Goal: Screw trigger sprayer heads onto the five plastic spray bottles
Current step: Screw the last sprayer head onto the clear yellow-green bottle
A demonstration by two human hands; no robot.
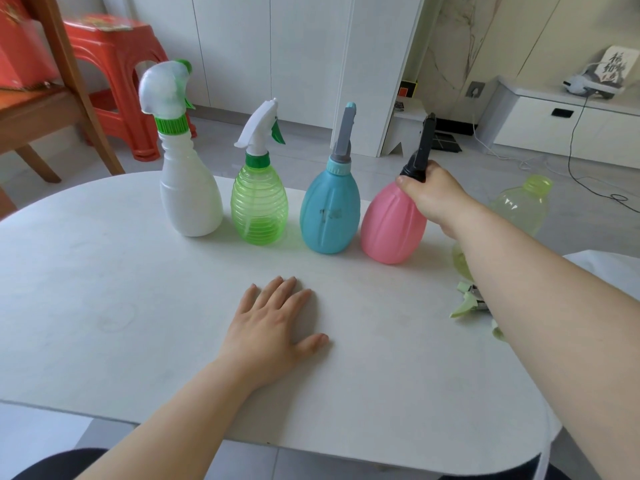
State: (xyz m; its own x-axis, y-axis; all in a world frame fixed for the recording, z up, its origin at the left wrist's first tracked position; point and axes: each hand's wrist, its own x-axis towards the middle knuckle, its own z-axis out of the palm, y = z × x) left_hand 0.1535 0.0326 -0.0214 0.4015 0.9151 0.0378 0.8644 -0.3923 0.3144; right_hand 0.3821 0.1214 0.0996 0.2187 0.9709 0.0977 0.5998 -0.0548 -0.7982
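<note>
Table (104,289) holds pink bottle (388,230); stool (117,53) behind.

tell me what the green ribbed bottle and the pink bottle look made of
Green ribbed bottle: apparently translucent tinted plastic, glossy; light glows through its ribbed wall. Pink bottle: apparently opaque plastic, satin finish; nothing shows through, and its highlights are soft.

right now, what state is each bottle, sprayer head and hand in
white bottle, upright, head on
green bottle, upright, head on
blue bottle, upright, head on
pink bottle, standing, head on, held at neck
yellow bottle, no head, neck open
loose head, lying on table
left hand, flat on table
right hand, gripping pink bottle's neck
</note>
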